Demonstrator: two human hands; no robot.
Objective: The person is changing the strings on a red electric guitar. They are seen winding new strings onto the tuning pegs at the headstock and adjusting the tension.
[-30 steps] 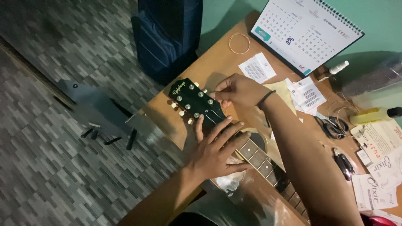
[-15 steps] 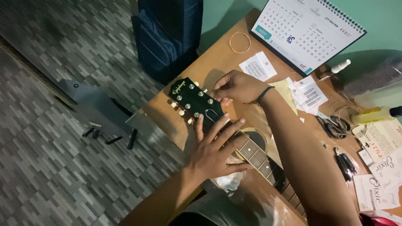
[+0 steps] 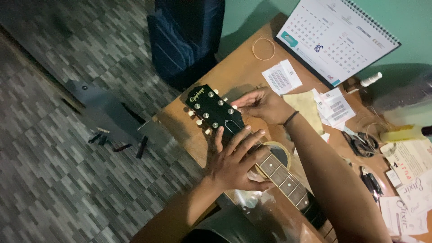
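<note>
A guitar lies across the wooden desk [image 3: 234, 74] with its black headstock [image 3: 211, 108] pointing toward the desk's left corner. My left hand [image 3: 236, 159] rests flat on the neck [image 3: 281, 175] just below the headstock, fingers spread over the first frets. My right hand [image 3: 263, 103] is at the headstock's right edge, its fingers pinched at a tuning peg. A dark band circles my right wrist. The neck rests on a roll of tape [image 3: 279, 153].
A desk calendar [image 3: 335, 40] leans at the back. A coiled string [image 3: 263, 48], paper slips [image 3: 282, 77], a yellowish cloth [image 3: 306, 104], pliers [image 3: 357, 143], a small white bottle [image 3: 371, 79] and string packets [image 3: 407, 198] lie on the desk. A dark bag [image 3: 186, 40] stands on the floor.
My left hand's fingers have spread a little wider on the neck. My right hand stays at the same peg with slight finger movement.
</note>
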